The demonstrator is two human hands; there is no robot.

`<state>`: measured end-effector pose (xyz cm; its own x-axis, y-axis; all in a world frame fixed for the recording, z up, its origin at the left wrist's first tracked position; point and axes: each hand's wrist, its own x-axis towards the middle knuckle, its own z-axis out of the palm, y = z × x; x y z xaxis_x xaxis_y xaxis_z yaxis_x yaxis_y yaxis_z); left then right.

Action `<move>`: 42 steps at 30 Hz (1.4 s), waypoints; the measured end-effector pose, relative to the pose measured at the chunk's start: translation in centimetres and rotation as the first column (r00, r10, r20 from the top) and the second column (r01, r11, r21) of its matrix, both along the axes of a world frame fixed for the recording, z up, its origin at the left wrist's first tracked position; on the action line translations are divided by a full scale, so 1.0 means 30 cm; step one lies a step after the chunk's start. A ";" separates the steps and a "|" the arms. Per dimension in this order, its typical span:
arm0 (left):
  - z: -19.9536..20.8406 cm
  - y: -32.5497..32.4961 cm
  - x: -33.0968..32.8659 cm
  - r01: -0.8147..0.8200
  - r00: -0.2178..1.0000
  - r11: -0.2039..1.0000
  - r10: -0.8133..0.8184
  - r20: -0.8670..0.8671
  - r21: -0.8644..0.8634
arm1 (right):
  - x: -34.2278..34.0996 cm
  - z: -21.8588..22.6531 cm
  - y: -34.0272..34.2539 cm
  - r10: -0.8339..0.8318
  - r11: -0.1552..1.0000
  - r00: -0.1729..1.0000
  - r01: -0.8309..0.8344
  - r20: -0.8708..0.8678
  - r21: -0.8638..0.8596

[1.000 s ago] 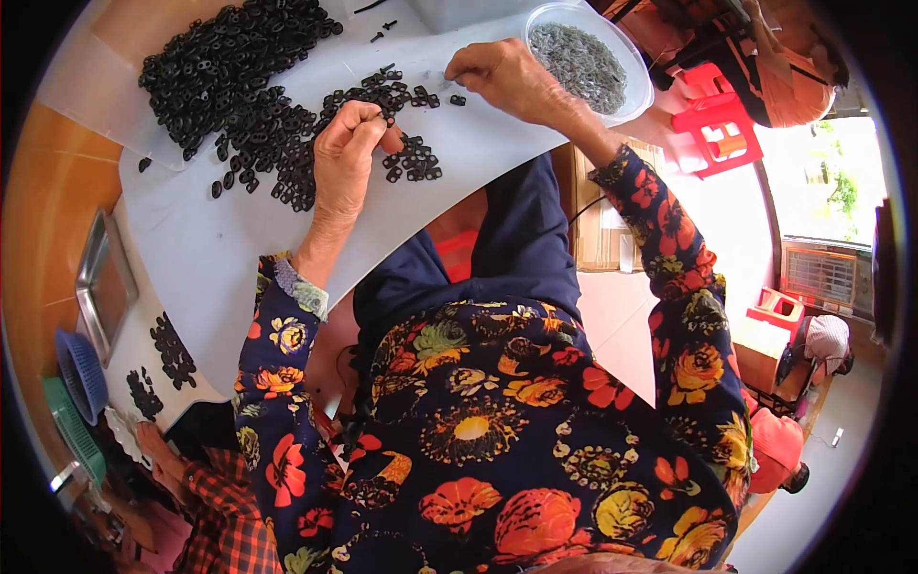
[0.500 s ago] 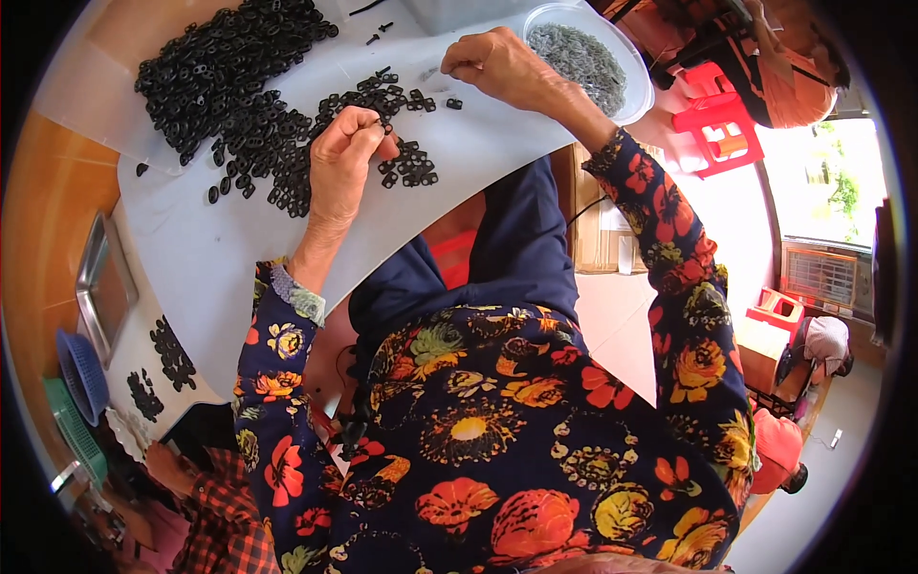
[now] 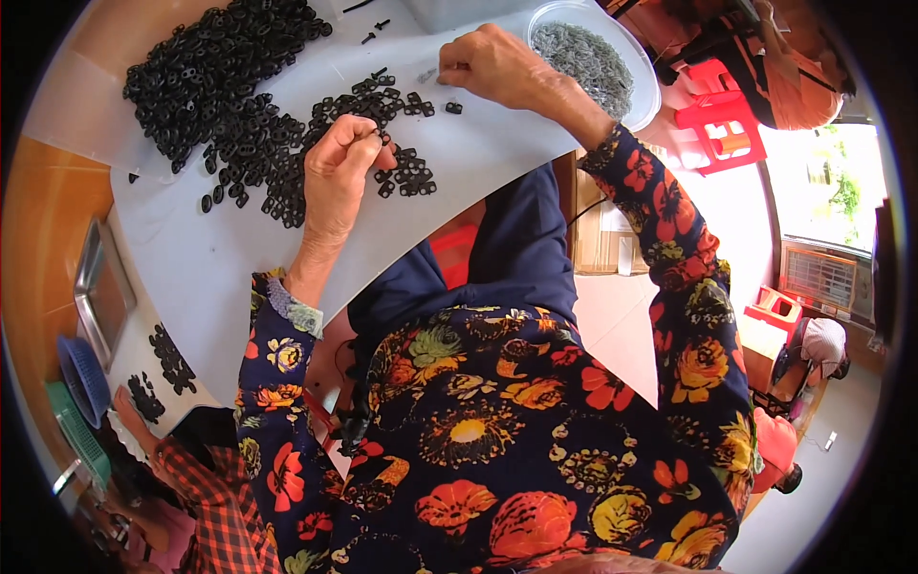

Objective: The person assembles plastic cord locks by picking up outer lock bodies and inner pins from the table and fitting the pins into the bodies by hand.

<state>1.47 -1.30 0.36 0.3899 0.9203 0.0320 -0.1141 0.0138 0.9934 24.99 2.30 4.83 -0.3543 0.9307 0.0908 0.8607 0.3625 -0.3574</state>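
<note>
My left hand (image 3: pixel 337 177) is closed in a pinch over the table, with a bit of a small black plastic part (image 3: pixel 376 137) showing at its fingertips. Around it lie loose black two-holed parts (image 3: pixel 406 177), some in little squared clusters. My right hand (image 3: pixel 497 72) is lowered to the tabletop with thumb and fingers together, beside a few tiny clear pieces (image 3: pixel 426 77). Whether one sits between its fingertips is hidden. A single black part (image 3: pixel 453 108) lies just below that hand.
A large heap of black oval parts (image 3: pixel 215 81) spills from the far left. Behind my right wrist stands a round clear tub (image 3: pixel 653 91) of small translucent pieces. At left are a metal tray (image 3: pixel 103 287), a blue basket (image 3: pixel 81 378) and a co-worker's hand (image 3: pixel 134 421) near black parts.
My right hand has shifted slightly down and left, closer to the clear pieces. My left hand moved a little left, still pinching. The co-worker's hand has reached toward the black parts at left.
</note>
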 end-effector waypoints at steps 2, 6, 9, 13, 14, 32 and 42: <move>-0.011 0.000 0.001 0.000 1.000 1.000 0.000 0.010 0.000 | 0.019 0.017 -0.010 -0.067 0.995 0.995 0.072 0.071 -0.070; 0.019 -0.014 0.001 -0.004 0.998 1.000 0.004 -0.062 -0.012 | 0.027 0.006 -0.034 0.005 1.000 1.000 -0.005 -0.007 -0.012; 0.007 -0.010 0.004 0.003 1.000 1.000 -0.003 -0.014 -0.024 | -0.001 0.008 -0.045 -0.006 1.000 0.998 0.008 0.056 -0.019; 0.006 -0.009 0.003 0.012 1.000 1.000 -0.012 -0.009 0.012 | 0.001 0.008 -0.029 0.014 1.000 0.999 -0.013 0.031 -0.027; 0.009 -0.010 0.005 0.006 1.000 1.000 -0.006 -0.014 -0.001 | 0.010 0.006 -0.026 0.013 1.000 0.999 -0.012 0.032 -0.027; 0.018 -0.014 0.007 0.008 0.995 0.999 -0.002 -0.102 0.052 | 0.016 -0.018 0.048 -0.002 0.994 1.000 0.000 0.014 0.112; 0.023 -0.015 0.005 0.019 0.996 0.999 -0.016 -0.082 0.039 | -0.046 0.025 0.027 -0.034 0.999 0.989 0.037 0.146 -0.023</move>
